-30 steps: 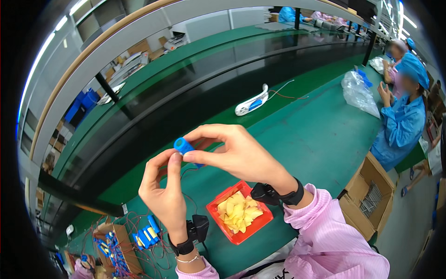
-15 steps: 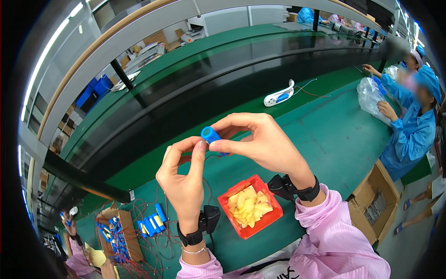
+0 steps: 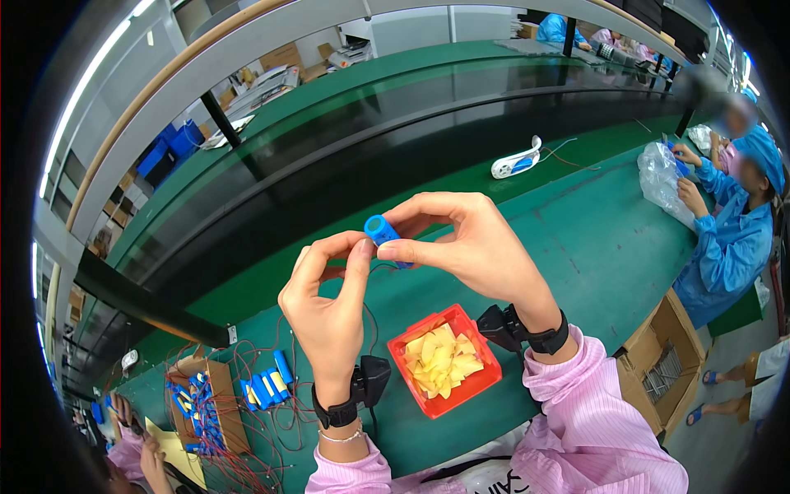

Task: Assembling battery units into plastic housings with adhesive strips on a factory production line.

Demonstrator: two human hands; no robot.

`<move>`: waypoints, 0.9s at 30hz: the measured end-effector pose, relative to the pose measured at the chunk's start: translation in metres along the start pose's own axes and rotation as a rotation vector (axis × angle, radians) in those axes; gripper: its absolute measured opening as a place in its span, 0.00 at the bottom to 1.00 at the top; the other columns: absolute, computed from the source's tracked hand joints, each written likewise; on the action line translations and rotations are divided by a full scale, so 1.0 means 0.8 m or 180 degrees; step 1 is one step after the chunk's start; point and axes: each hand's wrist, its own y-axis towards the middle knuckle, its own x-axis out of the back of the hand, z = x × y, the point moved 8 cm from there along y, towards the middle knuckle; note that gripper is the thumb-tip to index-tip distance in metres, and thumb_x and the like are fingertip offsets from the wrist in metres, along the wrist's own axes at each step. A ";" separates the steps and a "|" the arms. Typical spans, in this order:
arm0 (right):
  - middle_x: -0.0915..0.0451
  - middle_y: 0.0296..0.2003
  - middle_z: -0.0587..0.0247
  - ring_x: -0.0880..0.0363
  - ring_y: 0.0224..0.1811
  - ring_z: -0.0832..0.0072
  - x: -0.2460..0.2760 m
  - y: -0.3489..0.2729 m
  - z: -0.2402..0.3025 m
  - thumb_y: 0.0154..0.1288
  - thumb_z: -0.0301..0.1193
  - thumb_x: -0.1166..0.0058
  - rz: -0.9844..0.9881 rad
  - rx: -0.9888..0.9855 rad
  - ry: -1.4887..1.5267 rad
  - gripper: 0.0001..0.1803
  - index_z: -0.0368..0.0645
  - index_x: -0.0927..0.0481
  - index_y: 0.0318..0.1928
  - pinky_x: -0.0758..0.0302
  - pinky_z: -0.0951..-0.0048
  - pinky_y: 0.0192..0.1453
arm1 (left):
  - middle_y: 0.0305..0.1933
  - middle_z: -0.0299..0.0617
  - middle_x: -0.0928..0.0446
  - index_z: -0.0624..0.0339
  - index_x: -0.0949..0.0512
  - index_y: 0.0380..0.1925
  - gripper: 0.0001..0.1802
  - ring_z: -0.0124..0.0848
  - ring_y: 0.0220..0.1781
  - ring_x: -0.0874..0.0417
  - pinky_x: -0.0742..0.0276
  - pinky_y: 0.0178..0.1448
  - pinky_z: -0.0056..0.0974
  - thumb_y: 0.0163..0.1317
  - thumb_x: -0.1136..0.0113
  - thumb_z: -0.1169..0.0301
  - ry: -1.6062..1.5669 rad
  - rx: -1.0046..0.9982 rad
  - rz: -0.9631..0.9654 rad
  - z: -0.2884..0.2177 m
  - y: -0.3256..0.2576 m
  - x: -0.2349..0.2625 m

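A blue-wrapped cylindrical battery [image 3: 380,230] is held up over the far edge of the green table, its round end tilted up toward me. My right hand [image 3: 469,243] pinches its side between thumb and fingers. The thumb and fingertip of my left hand [image 3: 329,284] are pressed together at its left side, touching it; whether they grip a small piece there is hidden. A thin dark wire hangs behind my left hand. Below my hands stands a red square bin [image 3: 395,350] of loose yellow paper-like pieces [image 3: 444,361].
Several blue batteries [image 3: 267,387] with red wires lie left of my left wrist, beside a cardboard box [image 3: 220,391] of more. A white device [image 3: 517,163] rests on the green strip beyond. At right are an open carton [image 3: 658,354] and a co-worker in blue [image 3: 728,222] handling a plastic bag.
My hands stay together on the battery, nearly unmoved. The white device sits farther right. The blue-clad co-worker's hands have shifted at the bag, and the view has tilted slightly.
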 end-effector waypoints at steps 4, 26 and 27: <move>0.16 0.32 0.60 0.17 0.37 0.77 0.000 0.000 0.001 0.56 0.29 0.35 -0.0031 0.0001 -0.0050 0.13 0.34 0.17 0.40 0.22 0.74 0.44 | 0.31 0.40 0.19 0.65 0.18 0.33 0.05 0.26 0.34 0.19 0.25 0.37 0.30 0.59 0.37 0.76 -0.0017 0.0037 0.0014 0.001 0.000 0.003; 0.16 0.31 0.63 0.19 0.34 0.80 -0.007 0.012 -0.014 0.56 0.28 0.33 0.0201 -0.0214 0.0312 0.12 0.35 0.17 0.40 0.21 0.78 0.33 | 0.33 0.38 0.18 0.67 0.18 0.35 0.06 0.23 0.36 0.18 0.24 0.38 0.27 0.61 0.38 0.74 0.0065 0.0027 0.0204 0.006 0.004 0.002; 0.16 0.31 0.63 0.19 0.34 0.80 -0.007 0.012 -0.015 0.56 0.28 0.33 0.0187 -0.0216 0.0306 0.12 0.35 0.17 0.40 0.21 0.78 0.33 | 0.33 0.38 0.18 0.67 0.18 0.35 0.06 0.23 0.36 0.18 0.24 0.38 0.27 0.61 0.38 0.74 0.0055 0.0025 0.0217 0.006 0.004 0.000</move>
